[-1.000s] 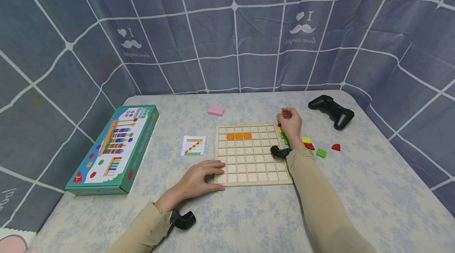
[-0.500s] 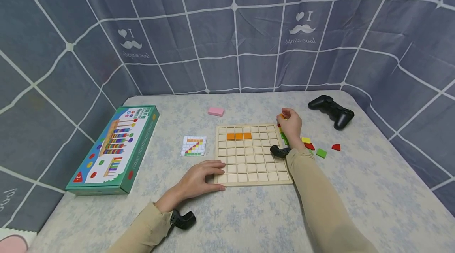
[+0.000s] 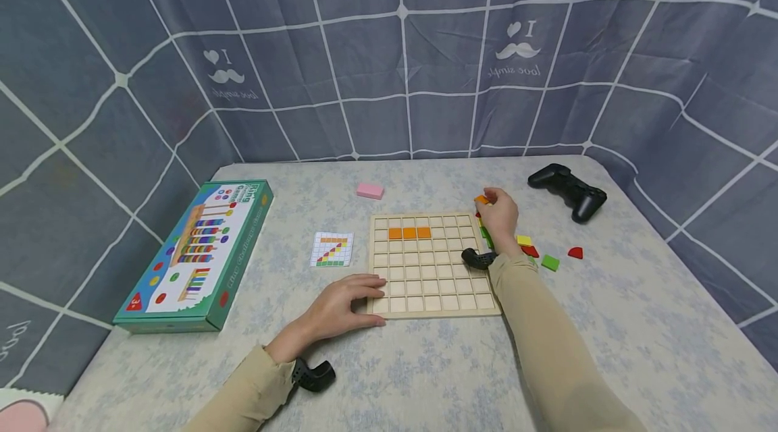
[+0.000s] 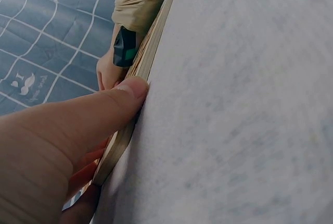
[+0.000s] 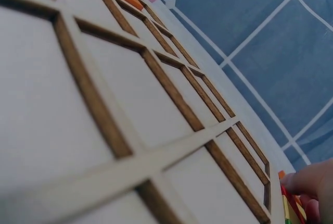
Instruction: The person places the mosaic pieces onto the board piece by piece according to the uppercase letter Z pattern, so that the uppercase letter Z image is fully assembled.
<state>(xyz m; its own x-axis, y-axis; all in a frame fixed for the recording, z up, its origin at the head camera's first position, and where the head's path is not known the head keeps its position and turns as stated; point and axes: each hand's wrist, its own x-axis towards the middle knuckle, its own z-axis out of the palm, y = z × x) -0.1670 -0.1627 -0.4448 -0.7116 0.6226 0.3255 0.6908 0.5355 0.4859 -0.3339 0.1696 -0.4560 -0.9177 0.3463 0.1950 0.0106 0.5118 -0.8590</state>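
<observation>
Round the near-left corner of the board [image 3: 425,271], left hand [image 3: 342,304] has thumb and fingers spread apart, touching its edges. Just off the far-right corner, right hand [image 3: 501,214] pinches an orange tile [image 3: 481,200]. Loose tiles [image 3: 550,262] crowd the right edge; tabletop [image 3: 361,243] strip separates card [image 3: 331,249] from left edge.

We see a blue-mottled tabletop [image 3: 425,374] bearing 1 game box [image 3: 194,256] at left, 1 patterned card [image 3: 331,249], 1 gridded board [image 3: 434,271], coloured pieces [image 3: 550,262] right, 1 pink block [image 3: 369,191] far, 1 black controller [image 3: 567,192] far right.
</observation>
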